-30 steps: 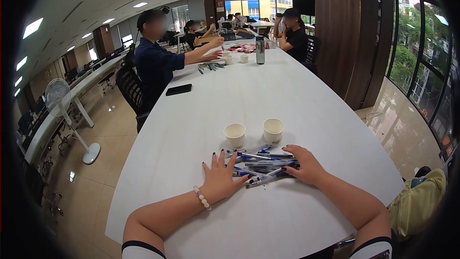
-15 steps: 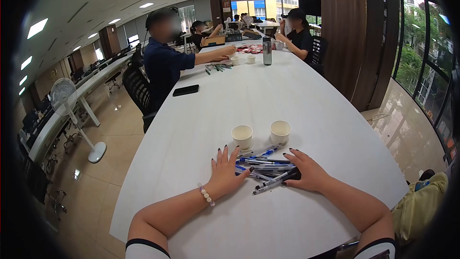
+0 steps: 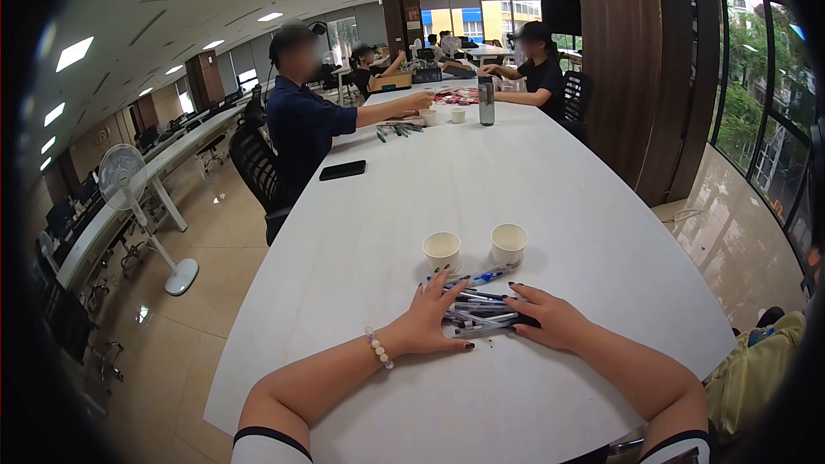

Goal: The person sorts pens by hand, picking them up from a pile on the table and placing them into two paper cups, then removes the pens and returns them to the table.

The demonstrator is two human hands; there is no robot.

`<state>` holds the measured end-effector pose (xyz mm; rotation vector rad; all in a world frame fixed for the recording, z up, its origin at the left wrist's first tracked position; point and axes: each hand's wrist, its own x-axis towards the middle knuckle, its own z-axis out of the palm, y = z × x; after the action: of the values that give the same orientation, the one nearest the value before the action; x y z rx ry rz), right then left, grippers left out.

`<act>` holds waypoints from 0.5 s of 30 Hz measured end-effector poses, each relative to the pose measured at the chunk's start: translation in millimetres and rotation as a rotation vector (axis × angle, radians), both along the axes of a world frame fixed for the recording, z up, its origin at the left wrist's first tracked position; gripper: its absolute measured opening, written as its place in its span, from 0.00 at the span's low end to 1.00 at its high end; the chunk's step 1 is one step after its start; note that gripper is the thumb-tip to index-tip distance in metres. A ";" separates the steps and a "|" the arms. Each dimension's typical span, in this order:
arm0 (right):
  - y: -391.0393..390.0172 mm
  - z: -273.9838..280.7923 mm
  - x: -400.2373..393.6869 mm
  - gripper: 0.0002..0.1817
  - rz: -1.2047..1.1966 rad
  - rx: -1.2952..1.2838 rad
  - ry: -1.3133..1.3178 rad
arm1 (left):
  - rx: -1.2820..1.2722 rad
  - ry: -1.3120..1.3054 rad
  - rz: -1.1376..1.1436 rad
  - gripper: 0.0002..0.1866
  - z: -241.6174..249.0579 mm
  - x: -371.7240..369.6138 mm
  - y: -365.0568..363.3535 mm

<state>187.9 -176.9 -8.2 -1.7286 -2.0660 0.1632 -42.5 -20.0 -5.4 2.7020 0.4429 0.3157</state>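
A pile of pens (image 3: 483, 314), black and blue with clear barrels, lies on the white table (image 3: 344, 283) between my hands. My left hand (image 3: 426, 318) rests against the pile's left side, fingers spread and the thumb along its near edge. From the right, my right hand (image 3: 550, 318) lies over the pens' ends, its fingers stretched out. Neither hand lifts a pen. Just beyond the pile stand two paper cups, a left cup (image 3: 442, 249) and a right cup (image 3: 509, 244), both upright. A few pens lie at the foot of the cups.
Farther up the table are a black phone (image 3: 343, 170), a grey bottle (image 3: 486, 103), green pens (image 3: 399, 130) and two more cups. A person in dark blue (image 3: 301, 120) sits at the left, another in black (image 3: 543, 77) at the right. A yellow bag (image 3: 756, 369) is at the lower right.
My hands have pushed the pens closer together, the left hand moving right and its thumb dropping to the near edge. The person at the right now reaches to the bottle.
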 end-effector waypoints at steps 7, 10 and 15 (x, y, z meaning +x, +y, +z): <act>3.1 3.3 -7.8 0.39 0.127 -0.056 -0.059 | 0.089 -0.065 -0.015 0.54 -6.1 7.3 19.2; 4.1 6.1 -9.4 0.44 0.141 -0.087 -0.015 | 0.076 -0.041 -0.038 0.53 -0.4 9.9 18.2; 4.2 9.2 -15.6 0.50 -0.013 -0.029 -0.284 | -0.043 -0.077 -0.138 0.50 3.5 9.1 11.4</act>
<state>172.3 -172.7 1.0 -1.8741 -2.2585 -0.0608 -33.5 -8.7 -1.9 2.6511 0.2370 0.3648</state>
